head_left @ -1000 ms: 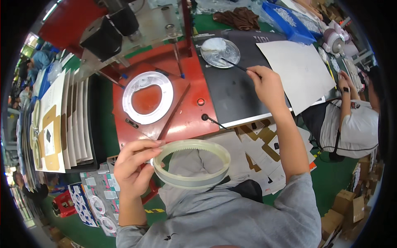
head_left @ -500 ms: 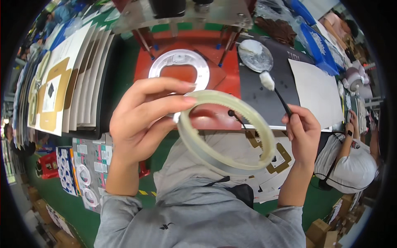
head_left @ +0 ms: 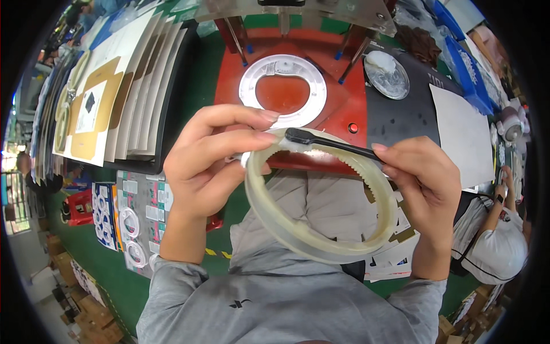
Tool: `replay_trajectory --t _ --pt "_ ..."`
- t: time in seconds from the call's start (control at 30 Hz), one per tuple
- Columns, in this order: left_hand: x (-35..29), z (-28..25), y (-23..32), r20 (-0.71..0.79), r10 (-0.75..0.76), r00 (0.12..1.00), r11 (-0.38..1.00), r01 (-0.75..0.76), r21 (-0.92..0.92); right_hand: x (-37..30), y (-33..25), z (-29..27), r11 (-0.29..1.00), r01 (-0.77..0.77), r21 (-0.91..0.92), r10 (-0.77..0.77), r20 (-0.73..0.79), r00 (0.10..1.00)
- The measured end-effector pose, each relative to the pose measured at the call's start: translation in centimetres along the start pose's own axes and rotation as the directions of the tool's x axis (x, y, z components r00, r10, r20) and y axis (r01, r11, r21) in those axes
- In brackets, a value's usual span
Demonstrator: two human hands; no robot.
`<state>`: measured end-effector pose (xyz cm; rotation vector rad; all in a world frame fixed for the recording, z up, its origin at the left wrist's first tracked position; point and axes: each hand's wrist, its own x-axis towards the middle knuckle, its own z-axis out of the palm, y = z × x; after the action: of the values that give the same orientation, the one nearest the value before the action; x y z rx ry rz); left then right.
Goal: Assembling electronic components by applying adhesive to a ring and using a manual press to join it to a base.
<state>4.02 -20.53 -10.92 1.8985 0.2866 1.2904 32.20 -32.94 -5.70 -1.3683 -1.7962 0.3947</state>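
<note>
My left hand (head_left: 209, 152) pinches the upper left rim of a pale yellow, translucent plastic ring gear (head_left: 321, 249), with teeth along its inner wall. The ring is held tilted in the air above my lap. My right hand (head_left: 424, 178) grips the handle of a small black brush (head_left: 338, 143). Its head lies against the inner wall near my left fingertips, with white paste showing just under it. Beyond the ring, a white ring-shaped part (head_left: 249, 86) lies on a red base plate (head_left: 229, 69). A round clear dish (head_left: 389, 86) holds a lump of white paste (head_left: 381, 62).
A press-like fixture with a clear plate (head_left: 326, 8) stands over the red base. Upright cardboard sheets (head_left: 129, 86) fill a black holder at left. Right are a white sheet (head_left: 461, 132), blue bins (head_left: 467, 74) and a person in white (head_left: 495, 246) seated nearby.
My right hand has brought the brush from beside the dish leftward and onto the ring's inner wall. The ring stays in my left hand. The whole view has shifted slightly.
</note>
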Motion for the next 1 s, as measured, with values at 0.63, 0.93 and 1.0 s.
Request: replay_trajectory --t 0.63,0.93,1.0 --pt "3.3 1.0 5.1 0.647 0.311 0.697 0.794 -0.564 0.226 0.2 -5.4 -8.8 0.951 -0.272 -0.146 0.303 0.608 0.734" --pt "0.9 -2.7 4.1 0.412 0.083 0.907 0.882 -0.259 0.393 -5.3 13.7 -6.5 0.844 -0.520 0.134 0.532 -0.341 0.775" --pt "0.4 -2.8 3.9 0.335 -0.002 0.942 0.911 -0.136 0.390 -5.7 16.5 -3.7 0.840 -0.539 0.061 0.507 -0.440 0.741"
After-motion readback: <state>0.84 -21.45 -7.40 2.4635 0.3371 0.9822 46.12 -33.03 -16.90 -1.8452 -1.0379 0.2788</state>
